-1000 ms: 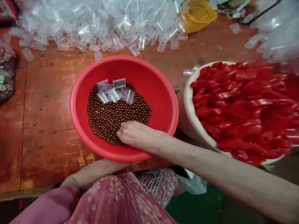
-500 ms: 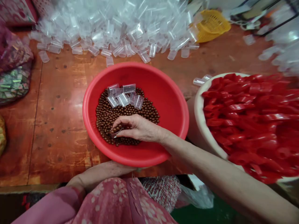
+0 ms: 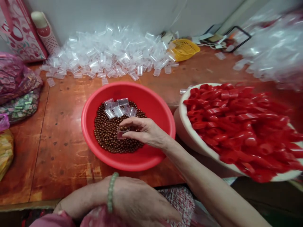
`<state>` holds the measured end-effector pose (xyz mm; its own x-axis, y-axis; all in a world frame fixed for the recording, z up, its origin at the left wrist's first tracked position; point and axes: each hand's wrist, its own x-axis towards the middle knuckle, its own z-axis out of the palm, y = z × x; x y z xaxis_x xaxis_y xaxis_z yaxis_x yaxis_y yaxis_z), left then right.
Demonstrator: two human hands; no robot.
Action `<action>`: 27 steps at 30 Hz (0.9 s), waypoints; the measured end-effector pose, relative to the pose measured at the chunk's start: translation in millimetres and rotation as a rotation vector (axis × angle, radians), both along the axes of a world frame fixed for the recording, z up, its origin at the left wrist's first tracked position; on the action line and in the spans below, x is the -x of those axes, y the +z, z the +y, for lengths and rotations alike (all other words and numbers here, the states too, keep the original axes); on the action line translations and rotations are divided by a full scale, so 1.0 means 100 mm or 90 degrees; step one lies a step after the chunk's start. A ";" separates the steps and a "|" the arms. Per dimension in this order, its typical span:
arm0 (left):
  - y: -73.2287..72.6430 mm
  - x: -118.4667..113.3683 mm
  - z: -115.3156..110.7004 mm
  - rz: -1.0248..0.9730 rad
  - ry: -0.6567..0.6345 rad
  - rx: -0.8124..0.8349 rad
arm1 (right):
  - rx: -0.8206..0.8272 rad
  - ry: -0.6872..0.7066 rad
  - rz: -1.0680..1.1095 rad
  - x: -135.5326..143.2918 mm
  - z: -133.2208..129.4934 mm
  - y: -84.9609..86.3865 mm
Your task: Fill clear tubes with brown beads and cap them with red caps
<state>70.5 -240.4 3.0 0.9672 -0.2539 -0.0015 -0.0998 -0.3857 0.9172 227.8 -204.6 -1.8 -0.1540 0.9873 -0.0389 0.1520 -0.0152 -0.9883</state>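
My right hand (image 3: 144, 130) is above the brown beads (image 3: 106, 138) in a red basin (image 3: 163, 116). Its thumb and fingers pinch a small clear plastic cup (image 3: 120, 133) that has some brown beads in its mouth. Several more clear cups (image 3: 118, 111) lie on the beads at the back of the pile. Below the basin's near rim, my left hand (image 3: 142, 201) shows its back, with a pale green bead bracelet (image 3: 110, 192) at the wrist. Its fingers stretch out to the right, a little blurred, and I see nothing held in them; the palm is hidden.
A white tub (image 3: 183, 115) heaped with red plastic pieces (image 3: 239, 126) stands right of the basin. Along the wall lies a pile of clear cups (image 3: 106, 56) beside a yellow basket (image 3: 184, 52). Filled plastic bags (image 3: 21, 94) sit at the left on the wooden table (image 3: 61, 132).
My right hand has lifted the clear cup slightly off the beads. My left hand has come out from under the basin's near edge toward the right. The view has tilted up and shifted.
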 end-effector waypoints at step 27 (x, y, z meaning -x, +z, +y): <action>0.03 0.35 1.09 0.061 0.458 0.103 | -0.055 -0.070 -0.005 0.08 -0.05 0.02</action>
<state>35.6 -130.9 6.3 0.8919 0.4387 -0.1101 0.2094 -0.1847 0.9602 220.1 -209.5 0.0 -0.0445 0.9979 0.0466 0.1621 0.0533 -0.9853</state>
